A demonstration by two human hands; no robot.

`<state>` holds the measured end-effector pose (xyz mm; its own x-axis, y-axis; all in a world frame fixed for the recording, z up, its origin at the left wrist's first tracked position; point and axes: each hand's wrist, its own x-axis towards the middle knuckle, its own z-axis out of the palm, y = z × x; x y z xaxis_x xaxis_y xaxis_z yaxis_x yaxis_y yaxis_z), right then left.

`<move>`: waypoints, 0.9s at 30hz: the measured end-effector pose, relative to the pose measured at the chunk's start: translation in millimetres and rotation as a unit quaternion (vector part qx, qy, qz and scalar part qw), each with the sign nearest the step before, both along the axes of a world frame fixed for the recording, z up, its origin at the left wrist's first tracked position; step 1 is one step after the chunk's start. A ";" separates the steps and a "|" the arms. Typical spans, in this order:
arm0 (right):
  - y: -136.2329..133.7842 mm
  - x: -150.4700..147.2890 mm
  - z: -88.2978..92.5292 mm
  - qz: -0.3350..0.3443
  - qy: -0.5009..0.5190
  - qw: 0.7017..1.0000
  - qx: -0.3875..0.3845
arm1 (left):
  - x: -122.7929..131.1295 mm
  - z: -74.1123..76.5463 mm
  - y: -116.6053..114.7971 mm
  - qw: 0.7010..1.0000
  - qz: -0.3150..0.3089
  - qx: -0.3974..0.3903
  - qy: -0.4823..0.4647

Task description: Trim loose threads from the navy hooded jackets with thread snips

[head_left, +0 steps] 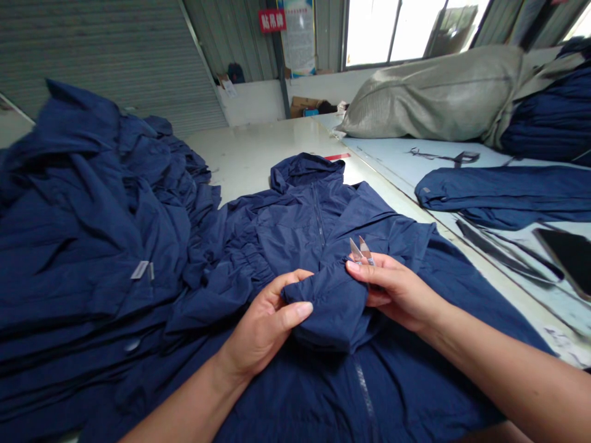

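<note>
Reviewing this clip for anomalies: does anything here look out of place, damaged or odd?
No damage shows on the navy jacket in hand. The one odd item is a dark flat slab, perhaps a phone or tablet, lying tilted at the right edge of the pale blue surface, out of place beside the folded navy garment.

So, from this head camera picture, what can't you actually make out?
Head view:
Handles of the thread snips: hidden by the right hand.
Underside of the folded navy sleeve: hidden by the left hand.
Small tag on the piled jackets: too small to read.
Dark slab: cut off by the right edge.
</note>
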<state>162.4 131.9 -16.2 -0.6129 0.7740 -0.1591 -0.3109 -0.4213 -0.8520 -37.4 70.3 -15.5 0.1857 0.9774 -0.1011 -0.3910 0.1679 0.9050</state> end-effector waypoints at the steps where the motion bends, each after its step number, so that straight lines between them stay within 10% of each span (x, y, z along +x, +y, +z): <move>1: -0.4 -0.3 -0.1 -0.003 -0.002 1.000 0.003 | 0.9 0.2 -0.3 1.000 0.001 -0.007 -0.005; 11: -1.9 -0.9 -6.3 0.000 -0.104 0.986 0.127 | 5.3 6.7 -3.4 0.998 0.020 -0.047 -0.021; 17: -7.3 -3.5 -1.4 -0.044 -0.183 0.954 0.232 | 13.7 5.6 -8.4 0.989 0.055 -0.056 0.123; 27: -6.4 -2.7 -4.5 0.095 -0.147 0.970 0.169 | 16.9 6.2 -7.6 0.990 0.081 -0.103 0.054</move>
<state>159.6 125.5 -20.6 -0.7158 0.6903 -0.1052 0.0218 -0.1285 -0.9915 -20.4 62.8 -9.3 0.0048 0.9498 -0.3128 -0.3308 0.2968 0.8958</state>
